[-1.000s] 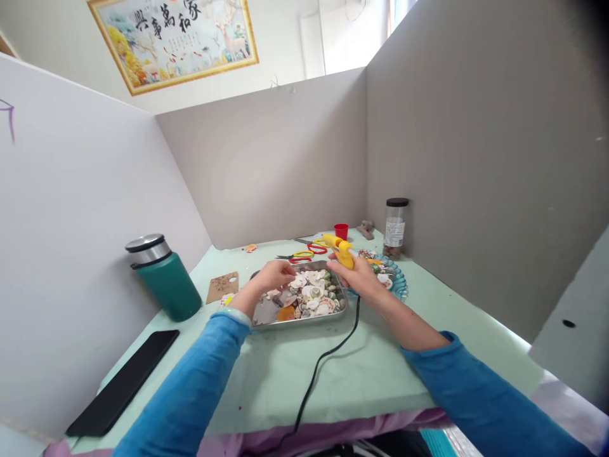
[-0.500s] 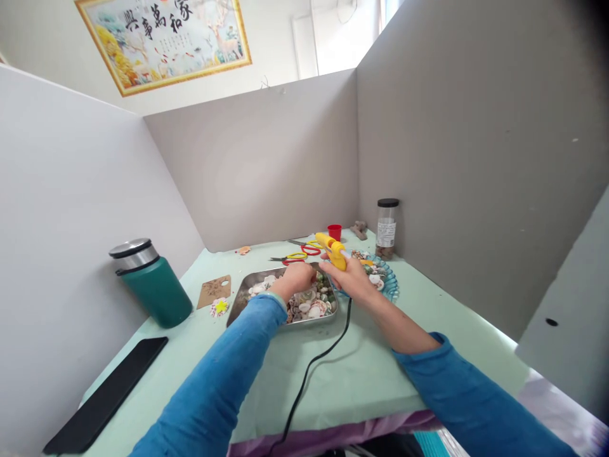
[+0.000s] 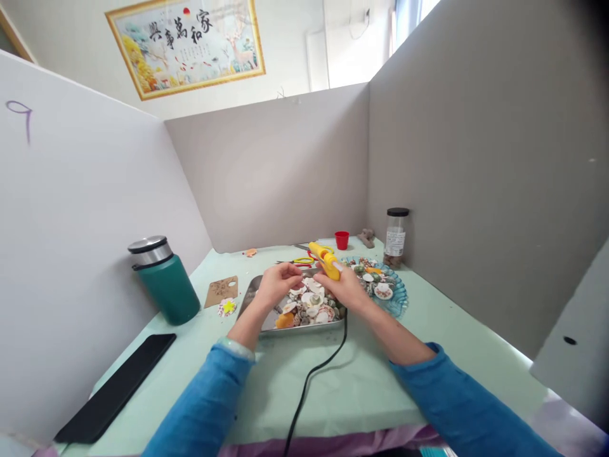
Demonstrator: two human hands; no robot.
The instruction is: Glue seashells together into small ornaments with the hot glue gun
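A yellow glue gun (image 3: 327, 259) is gripped in my right hand (image 3: 351, 292), its nozzle pointing up and to the left. Its black cord (image 3: 320, 368) runs down over the table's front edge. My left hand (image 3: 280, 284) is above the left part of a metal tray (image 3: 299, 328), fingers bent and tips pinched together. Whatever those fingertips hold is too small to make out. Many shells (image 3: 311, 301), white, brown and orange, fill the tray below both hands. To the right of the tray sits a blue glass plate (image 3: 402, 298) with more shells and small stones.
Left of the tray lie a brown card (image 3: 221, 291) and a small shell piece with a yellow star (image 3: 229, 307). A green bottle (image 3: 170, 289) and a black flat case (image 3: 118, 387) are further left. Scissors (image 3: 302, 261), a red cup (image 3: 341, 240) and a jar (image 3: 396, 238) stand behind.
My left hand has risen out of the shells and moved left, fingers now pinched. The glue gun stays in my right hand, slightly lower. The camera view has shifted a little.
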